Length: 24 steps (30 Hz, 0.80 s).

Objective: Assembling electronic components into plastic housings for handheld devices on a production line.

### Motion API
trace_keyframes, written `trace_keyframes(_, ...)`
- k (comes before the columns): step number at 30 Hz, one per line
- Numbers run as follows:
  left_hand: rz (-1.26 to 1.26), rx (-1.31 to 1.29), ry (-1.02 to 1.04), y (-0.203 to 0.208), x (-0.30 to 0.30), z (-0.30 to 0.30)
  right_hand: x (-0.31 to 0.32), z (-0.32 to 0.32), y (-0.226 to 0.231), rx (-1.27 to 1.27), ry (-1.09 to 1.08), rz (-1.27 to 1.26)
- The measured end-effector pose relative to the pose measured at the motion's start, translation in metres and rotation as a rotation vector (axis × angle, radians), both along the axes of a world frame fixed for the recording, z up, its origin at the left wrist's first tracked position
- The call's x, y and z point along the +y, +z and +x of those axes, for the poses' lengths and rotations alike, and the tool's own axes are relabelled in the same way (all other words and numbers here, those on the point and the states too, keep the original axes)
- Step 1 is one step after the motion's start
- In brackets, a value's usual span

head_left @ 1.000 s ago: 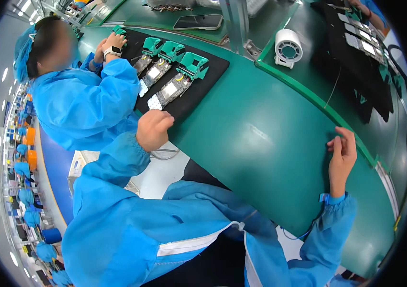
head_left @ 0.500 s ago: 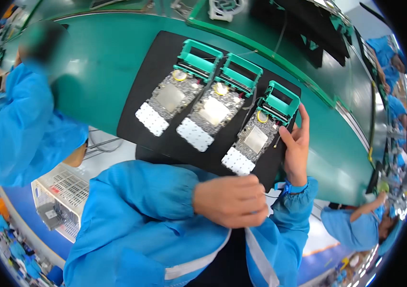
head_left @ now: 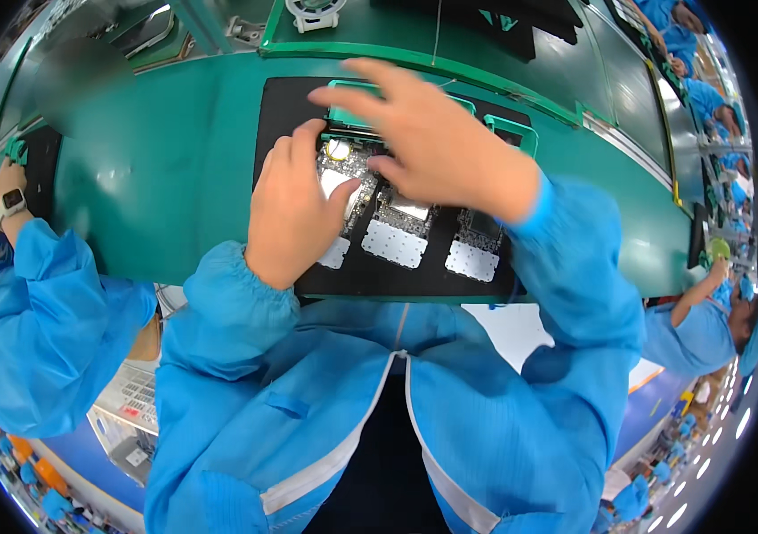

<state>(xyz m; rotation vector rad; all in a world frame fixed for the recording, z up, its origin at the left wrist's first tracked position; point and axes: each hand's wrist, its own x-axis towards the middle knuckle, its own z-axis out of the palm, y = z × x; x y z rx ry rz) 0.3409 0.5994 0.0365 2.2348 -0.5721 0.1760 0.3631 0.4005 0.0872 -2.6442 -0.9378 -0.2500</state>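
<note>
Three circuit boards lie side by side on a black mat [head_left: 343, 283], each with a green plastic frame at its far end and a white perforated plate at its near end. My left hand [head_left: 290, 209] is closed around the left edge of the left circuit board [head_left: 356, 160], its fingertips by the frame and its thumb over the board. My right hand [head_left: 437, 133], blurred, is above the left and middle boards with fingers spread, partly hiding the left green frame [head_left: 352, 89]. The middle circuit board [head_left: 397, 236] and right circuit board [head_left: 472, 254] are partly covered by my right hand and arm.
The mat rests on a green bench [head_left: 183, 178] with a raised green rail [head_left: 503, 87] behind. A white round fixture [head_left: 315, 11] stands beyond the rail. A co-worker's blue sleeve [head_left: 58, 311] is close on my left, near a white crate [head_left: 125, 409].
The mat with the boards now sits straighter. My right hand has left its right edge and moved over the boards. My left hand has gone from the near side up to the left board.
</note>
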Motion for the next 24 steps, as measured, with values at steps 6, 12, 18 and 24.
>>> trace_keyframes(6, -0.387, 0.440, 0.053, -0.001, 0.010, 0.007, 0.003, 0.031, 0.017, 0.240, 0.113, -0.351)
trace_keyframes(12, -0.531, 0.395, -0.375, 0.023, 0.035, -0.005, 0.000, 0.000, 0.047, 0.341, 0.137, -0.088)
trace_keyframes(18, -0.317, 0.478, -0.450, 0.058, 0.043, -0.003, 0.001, -0.039, 0.054, 0.143, 0.068, 0.014)
trace_keyframes(24, -0.486, 0.738, -0.258, 0.038, 0.006, -0.024, -0.005, -0.057, 0.031, 0.127, -0.084, 0.184)
